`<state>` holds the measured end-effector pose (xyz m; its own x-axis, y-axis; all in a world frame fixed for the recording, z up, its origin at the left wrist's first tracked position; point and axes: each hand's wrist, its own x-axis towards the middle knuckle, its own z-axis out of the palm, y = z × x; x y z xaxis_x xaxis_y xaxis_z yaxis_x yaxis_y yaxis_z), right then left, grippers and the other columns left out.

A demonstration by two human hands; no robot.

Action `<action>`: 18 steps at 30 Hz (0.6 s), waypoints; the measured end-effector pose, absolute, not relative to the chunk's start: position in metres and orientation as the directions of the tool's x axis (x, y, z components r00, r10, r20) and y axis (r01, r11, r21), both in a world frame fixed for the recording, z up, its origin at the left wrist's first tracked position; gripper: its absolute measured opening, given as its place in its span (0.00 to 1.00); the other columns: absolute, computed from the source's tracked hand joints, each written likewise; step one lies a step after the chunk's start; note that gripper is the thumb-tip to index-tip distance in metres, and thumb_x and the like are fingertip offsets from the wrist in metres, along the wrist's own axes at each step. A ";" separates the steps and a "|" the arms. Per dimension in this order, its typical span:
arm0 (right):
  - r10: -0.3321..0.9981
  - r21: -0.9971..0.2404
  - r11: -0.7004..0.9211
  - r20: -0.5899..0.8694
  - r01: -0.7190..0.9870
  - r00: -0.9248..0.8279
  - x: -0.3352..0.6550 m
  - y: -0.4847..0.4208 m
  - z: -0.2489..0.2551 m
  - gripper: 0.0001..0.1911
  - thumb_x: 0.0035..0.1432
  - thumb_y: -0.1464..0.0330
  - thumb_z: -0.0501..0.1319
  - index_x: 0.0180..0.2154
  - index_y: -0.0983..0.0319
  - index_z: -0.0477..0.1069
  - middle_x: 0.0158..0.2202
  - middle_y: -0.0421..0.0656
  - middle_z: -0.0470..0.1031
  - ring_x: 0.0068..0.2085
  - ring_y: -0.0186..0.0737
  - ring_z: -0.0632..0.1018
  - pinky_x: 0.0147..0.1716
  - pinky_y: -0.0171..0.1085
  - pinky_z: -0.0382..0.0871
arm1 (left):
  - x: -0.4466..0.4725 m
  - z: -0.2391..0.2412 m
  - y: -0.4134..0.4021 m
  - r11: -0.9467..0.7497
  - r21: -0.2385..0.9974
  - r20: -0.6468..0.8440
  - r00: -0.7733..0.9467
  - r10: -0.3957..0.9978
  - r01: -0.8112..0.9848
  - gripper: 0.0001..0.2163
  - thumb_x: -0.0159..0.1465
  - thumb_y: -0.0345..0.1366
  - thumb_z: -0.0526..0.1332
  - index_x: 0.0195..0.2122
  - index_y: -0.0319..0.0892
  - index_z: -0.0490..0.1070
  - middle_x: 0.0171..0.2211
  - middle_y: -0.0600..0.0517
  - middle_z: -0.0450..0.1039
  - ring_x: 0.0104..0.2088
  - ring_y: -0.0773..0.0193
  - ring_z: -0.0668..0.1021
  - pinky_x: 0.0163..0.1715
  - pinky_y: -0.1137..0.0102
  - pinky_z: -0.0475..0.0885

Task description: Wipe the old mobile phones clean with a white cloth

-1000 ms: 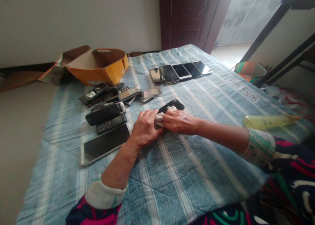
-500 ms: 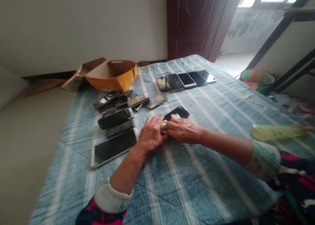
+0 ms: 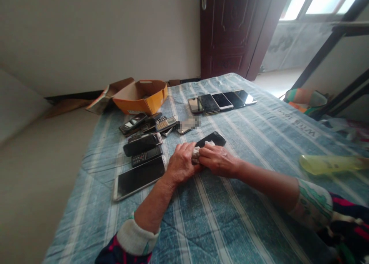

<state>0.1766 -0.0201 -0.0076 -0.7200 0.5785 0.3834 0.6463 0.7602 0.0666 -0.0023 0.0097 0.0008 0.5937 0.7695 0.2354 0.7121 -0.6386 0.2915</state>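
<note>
A black smartphone (image 3: 215,138) lies under my hands in the middle of the cloth-covered surface, its far end showing. My left hand (image 3: 181,162) is closed on the phone's near end, which its fingers mostly hide. My right hand (image 3: 217,161) pinches a crumpled whitish cloth or tissue (image 3: 196,154) and presses it on the phone's screen. Left of my hands lie a large white-framed smartphone (image 3: 140,179), a black keypad phone (image 3: 147,156) and a dark phone (image 3: 141,144).
Beyond them is a pile of older phones (image 3: 134,123), with an opened orange cardboard box (image 3: 141,104) behind it. Several smartphones stand in a row (image 3: 221,101) at the back. A yellow-green bottle-like object (image 3: 328,164) lies on the right of the striped cloth (image 3: 230,225).
The whole view has shifted, so everything sits a little lower and further right. Both hands stay at the phone, with the cloth still in my right hand.
</note>
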 end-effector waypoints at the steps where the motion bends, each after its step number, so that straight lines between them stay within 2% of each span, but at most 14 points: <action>1: 0.605 0.043 0.745 0.379 0.666 -0.700 0.175 -0.020 -0.008 0.18 0.67 0.71 0.47 0.30 0.64 0.72 0.30 0.46 0.67 0.34 0.40 0.63 0.30 0.38 0.58 | -0.002 0.001 0.010 -0.637 0.294 0.235 0.592 0.771 0.713 0.30 0.50 0.40 0.68 0.52 0.32 0.65 0.46 0.40 0.71 0.46 0.49 0.71 0.48 0.58 0.69; 8: 0.824 -0.154 0.558 0.222 0.816 -0.521 0.166 -0.022 0.003 0.11 0.62 0.70 0.54 0.32 0.63 0.74 0.34 0.45 0.69 0.36 0.39 0.66 0.31 0.35 0.58 | -0.003 0.002 0.010 -0.627 0.296 0.226 0.585 0.779 0.721 0.29 0.49 0.40 0.68 0.51 0.35 0.66 0.44 0.42 0.72 0.44 0.50 0.71 0.45 0.59 0.69; 13: 0.881 -0.225 0.473 0.143 0.852 -0.451 0.159 -0.023 0.011 0.11 0.60 0.71 0.54 0.34 0.61 0.76 0.35 0.45 0.71 0.38 0.40 0.68 0.33 0.35 0.59 | -0.004 0.001 0.010 -0.629 0.312 0.231 0.585 0.777 0.712 0.28 0.49 0.37 0.68 0.51 0.35 0.66 0.44 0.42 0.71 0.44 0.50 0.71 0.46 0.59 0.69; 18: 0.921 -0.262 0.388 0.138 0.883 -0.364 0.149 -0.021 0.013 0.11 0.58 0.71 0.54 0.35 0.61 0.76 0.36 0.45 0.72 0.40 0.42 0.70 0.33 0.35 0.61 | -0.004 0.000 0.011 -0.629 0.322 0.245 0.580 0.777 0.707 0.27 0.49 0.36 0.67 0.51 0.35 0.66 0.43 0.42 0.72 0.43 0.50 0.72 0.45 0.59 0.69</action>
<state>0.1492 -0.0211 0.0128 -0.3639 0.9211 0.1383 0.8834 0.3884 -0.2621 -0.0041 0.0106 0.0004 0.5801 0.7770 0.2446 0.7073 -0.6294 0.3220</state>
